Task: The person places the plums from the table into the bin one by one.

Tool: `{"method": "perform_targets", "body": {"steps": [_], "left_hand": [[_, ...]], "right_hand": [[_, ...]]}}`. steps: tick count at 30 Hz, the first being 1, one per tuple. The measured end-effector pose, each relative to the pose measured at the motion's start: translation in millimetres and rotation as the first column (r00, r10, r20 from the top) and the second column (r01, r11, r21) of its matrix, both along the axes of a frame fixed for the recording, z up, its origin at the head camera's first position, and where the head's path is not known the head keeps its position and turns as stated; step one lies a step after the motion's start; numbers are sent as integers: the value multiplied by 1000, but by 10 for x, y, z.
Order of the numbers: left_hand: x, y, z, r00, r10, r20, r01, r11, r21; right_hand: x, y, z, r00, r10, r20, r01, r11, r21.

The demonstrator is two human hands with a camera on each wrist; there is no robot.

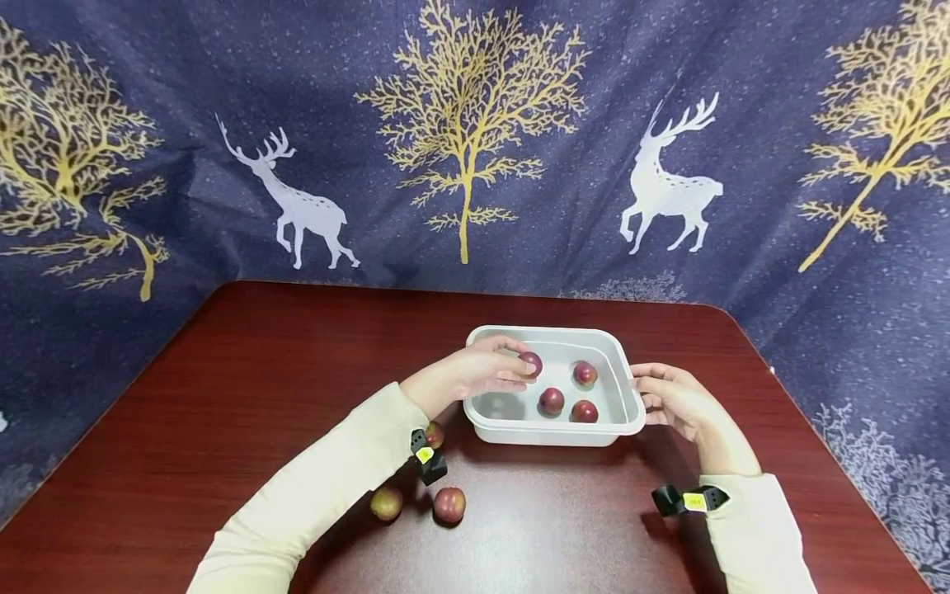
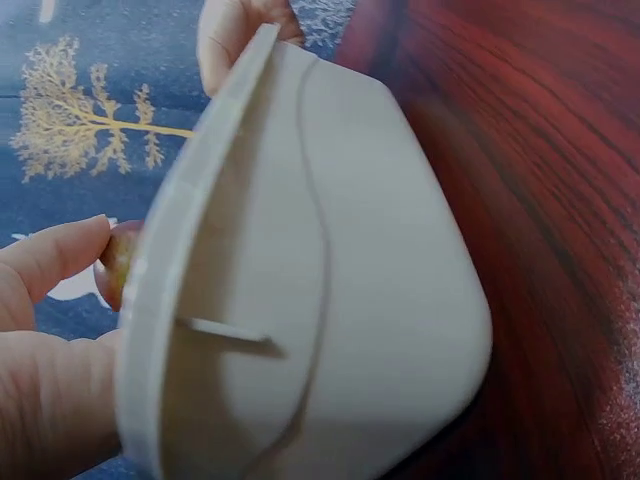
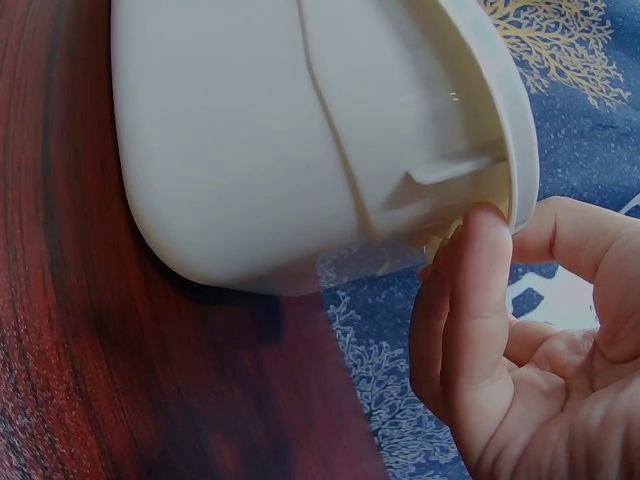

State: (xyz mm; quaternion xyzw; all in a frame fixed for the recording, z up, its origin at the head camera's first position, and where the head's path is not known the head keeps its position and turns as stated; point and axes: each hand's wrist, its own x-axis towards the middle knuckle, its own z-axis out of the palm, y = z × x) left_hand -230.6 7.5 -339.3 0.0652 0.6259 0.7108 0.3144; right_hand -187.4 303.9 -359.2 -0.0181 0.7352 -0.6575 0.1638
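Note:
My left hand (image 1: 486,367) is over the left part of a white plastic basin (image 1: 549,432), pinching a dark red plum (image 1: 530,364) between thumb and fingers. In the left wrist view, the basin wall partly hides that plum (image 2: 118,262), whose skin shows some yellow-green. Inside the basin lie three more plums (image 1: 552,402), grouped toward the middle and right. My right hand (image 1: 671,400) holds the basin's right end; the right wrist view has its thumb and fingers at the rim (image 3: 525,150).
Below my left forearm, three plums lie on the dark red wooden table (image 1: 223,396): a yellowish one (image 1: 386,502), a red one (image 1: 449,505) and one partly behind the wrist camera (image 1: 435,435). A blue cloth (image 1: 519,206) with deer and trees hangs behind the table.

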Motion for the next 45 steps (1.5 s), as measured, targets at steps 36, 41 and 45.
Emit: {"method": "perform_targets", "body": {"steps": [36,41,45], "left_hand": [[-162,300,-257,997,75,8,-73,985,-153],[-159,308,-257,996,89,13,-85,979,-187],[-153,304,-257,997,74,5,-72,978,-194]], "right_hand": [[-25,-11,-6,1000,-9,7,9,1000,15],[-27,-8,-1,1000,-6,4,6,1000,8],[-26,-5,-5,1000,-5,-1,5,1000,11]]}}
